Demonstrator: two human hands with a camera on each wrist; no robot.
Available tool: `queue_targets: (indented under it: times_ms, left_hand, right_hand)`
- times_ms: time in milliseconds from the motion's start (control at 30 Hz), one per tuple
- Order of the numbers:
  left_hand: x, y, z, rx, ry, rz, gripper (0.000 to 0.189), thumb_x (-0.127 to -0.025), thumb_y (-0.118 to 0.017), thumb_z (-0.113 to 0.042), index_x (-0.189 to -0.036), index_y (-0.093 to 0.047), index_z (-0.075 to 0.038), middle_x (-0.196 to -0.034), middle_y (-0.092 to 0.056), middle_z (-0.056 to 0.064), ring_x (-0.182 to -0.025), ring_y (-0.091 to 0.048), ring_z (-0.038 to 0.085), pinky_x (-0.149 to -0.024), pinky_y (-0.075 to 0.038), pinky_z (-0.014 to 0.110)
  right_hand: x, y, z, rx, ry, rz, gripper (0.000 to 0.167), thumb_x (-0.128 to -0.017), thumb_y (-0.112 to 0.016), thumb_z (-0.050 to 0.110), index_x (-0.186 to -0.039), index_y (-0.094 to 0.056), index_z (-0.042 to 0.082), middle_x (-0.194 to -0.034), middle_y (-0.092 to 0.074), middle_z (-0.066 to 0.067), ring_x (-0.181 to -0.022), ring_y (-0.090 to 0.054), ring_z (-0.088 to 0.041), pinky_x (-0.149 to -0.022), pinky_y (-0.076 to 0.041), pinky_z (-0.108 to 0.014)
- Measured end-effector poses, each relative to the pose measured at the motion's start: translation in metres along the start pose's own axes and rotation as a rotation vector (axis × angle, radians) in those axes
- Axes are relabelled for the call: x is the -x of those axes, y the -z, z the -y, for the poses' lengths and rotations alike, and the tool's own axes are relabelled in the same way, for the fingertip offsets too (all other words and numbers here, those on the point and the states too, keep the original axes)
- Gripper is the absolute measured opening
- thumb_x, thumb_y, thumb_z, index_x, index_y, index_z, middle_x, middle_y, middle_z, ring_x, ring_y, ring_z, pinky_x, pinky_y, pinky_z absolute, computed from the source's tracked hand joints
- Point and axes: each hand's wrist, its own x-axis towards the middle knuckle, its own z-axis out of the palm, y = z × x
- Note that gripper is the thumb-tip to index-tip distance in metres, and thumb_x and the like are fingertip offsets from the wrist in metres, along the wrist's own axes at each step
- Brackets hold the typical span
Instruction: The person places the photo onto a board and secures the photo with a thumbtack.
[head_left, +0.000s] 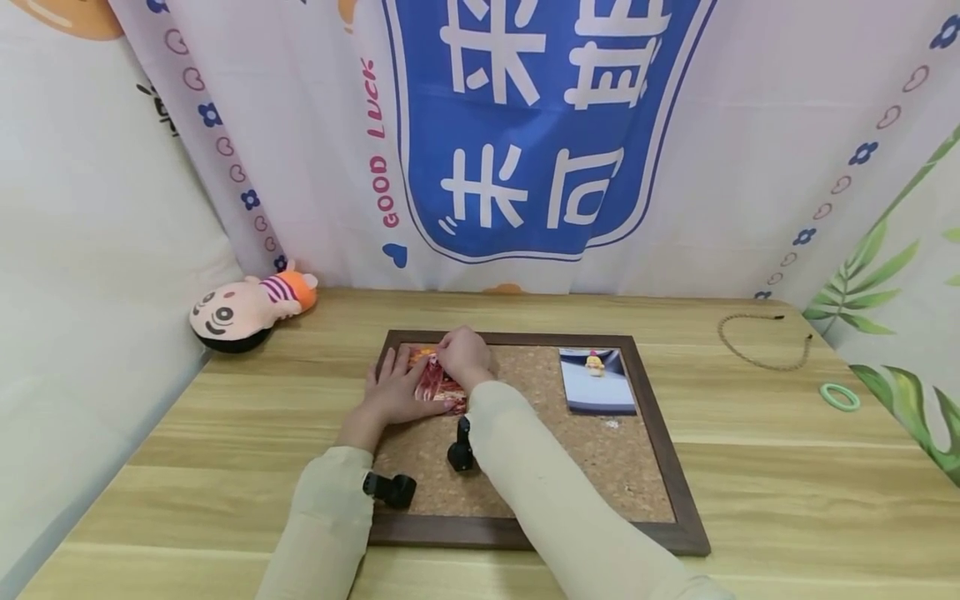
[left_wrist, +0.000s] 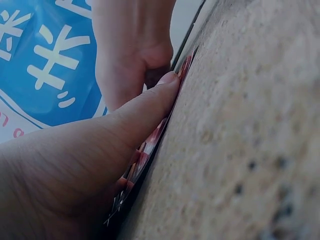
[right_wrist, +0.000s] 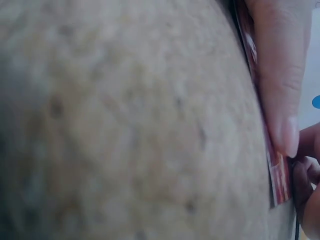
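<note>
A corkboard [head_left: 525, 371] with a dark brown frame lies on the table. My left hand [head_left: 393, 392] is spread over a red, glossy picture card [head_left: 431, 383] at the board's upper left, its thumb resting along the card's lower edge. At the upper part of that card, my right hand [head_left: 465, 357] has curled fingers and seems to pinch a small pale thing, mostly hidden by the fingertips. The right wrist view shows the card [right_wrist: 281, 182] lying close against the cork beside a finger. Both hands nearly meet in the left wrist view.
On the board's upper right is a blue and white card [head_left: 600, 398] with a yellow figure [head_left: 595, 365] on it. A plush doll [head_left: 255, 310] lies at the table's back left. To the right are a thin headband [head_left: 765, 364] and a green ring [head_left: 839, 397].
</note>
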Motion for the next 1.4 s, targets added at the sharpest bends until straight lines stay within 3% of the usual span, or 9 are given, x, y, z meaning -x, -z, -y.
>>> queue_targets:
  times_ms: [233,633,967,1200,1400]
  left_hand:
    - [0.001,0.002,0.002,-0.005,0.021,-0.001,0.096,-0.066,-0.051,-0.069,-0.136,-0.026,-0.009,-0.14,-0.007,0.021,-0.126,0.003,0.038,-0.092,-0.001,0.059]
    - [-0.002,-0.001,-0.003,0.012,0.019,0.0,0.096,-0.065,-0.053,-0.068,-0.136,-0.027,-0.009,-0.14,-0.008,0.02,-0.125,0.003,0.038,-0.092,-0.001,0.059]
    - [-0.001,-0.002,-0.002,0.022,0.021,0.005,0.098,-0.064,-0.052,-0.069,-0.136,-0.026,-0.009,-0.14,-0.007,0.022,-0.126,0.004,0.037,-0.092,-0.001,0.059]
    - [-0.001,-0.001,-0.002,0.043,0.026,0.003,0.098,-0.064,-0.053,-0.069,-0.136,-0.027,-0.007,-0.14,-0.007,0.021,-0.126,0.004,0.037,-0.092,0.0,0.058]
    - [-0.002,-0.002,-0.001,0.025,0.027,0.007,0.096,-0.065,-0.052,-0.068,-0.136,-0.027,-0.01,-0.141,-0.006,0.02,-0.126,0.005,0.037,-0.092,0.0,0.058]
  right_hand:
    - [0.004,-0.009,-0.005,-0.045,0.135,-0.097,0.015,-0.083,-0.056,0.03,-0.084,-0.068,0.021,-0.083,-0.06,0.008,-0.073,-0.055,-0.01,-0.055,-0.042,-0.027]
    - [0.007,-0.011,-0.013,-0.095,0.089,-0.16,0.012,-0.084,-0.056,0.031,-0.086,-0.066,0.025,-0.088,-0.053,0.008,-0.076,-0.052,-0.011,-0.06,-0.039,-0.031]
    - [0.007,-0.011,-0.012,-0.097,0.071,-0.14,0.01,-0.083,-0.056,0.03,-0.078,-0.064,0.025,-0.08,-0.051,0.01,-0.069,-0.049,-0.009,-0.057,-0.037,-0.03]
    - [0.007,-0.007,-0.01,-0.077,0.125,-0.123,0.014,-0.082,-0.056,0.027,-0.073,-0.065,0.021,-0.071,-0.056,0.009,-0.058,-0.049,-0.008,-0.047,-0.038,-0.027]
    - [0.006,-0.006,-0.011,-0.044,0.179,-0.117,0.029,-0.084,-0.05,0.028,-0.059,-0.06,0.016,-0.062,-0.051,0.004,-0.05,-0.045,-0.011,-0.04,-0.032,-0.025]
